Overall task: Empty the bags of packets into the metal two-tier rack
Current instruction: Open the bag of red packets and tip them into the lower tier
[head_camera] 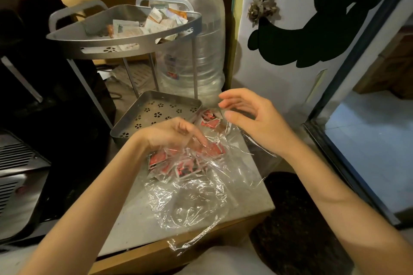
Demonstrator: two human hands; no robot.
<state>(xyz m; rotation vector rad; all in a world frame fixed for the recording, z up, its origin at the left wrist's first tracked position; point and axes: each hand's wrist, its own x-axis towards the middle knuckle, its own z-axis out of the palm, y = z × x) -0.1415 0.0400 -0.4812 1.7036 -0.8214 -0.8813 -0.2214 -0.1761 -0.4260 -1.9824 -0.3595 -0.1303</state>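
Observation:
A clear plastic bag (196,198) lies crumpled on the small table, with several red packets (178,163) inside its far end. My left hand (172,134) rests on the bag over the packets, fingers curled into the plastic. My right hand (252,118) hovers open just right of the bag's far end, near a few more red packets (210,118). The metal two-tier rack stands behind: its upper tier (125,40) holds several pale packets, and its lower tier (156,107) with flower-shaped holes holds nothing.
A large clear water bottle (192,51) stands behind the rack on the right. A white door (279,62) is at right, dark appliances (33,118) at left. The table's front edge (178,250) is close to me.

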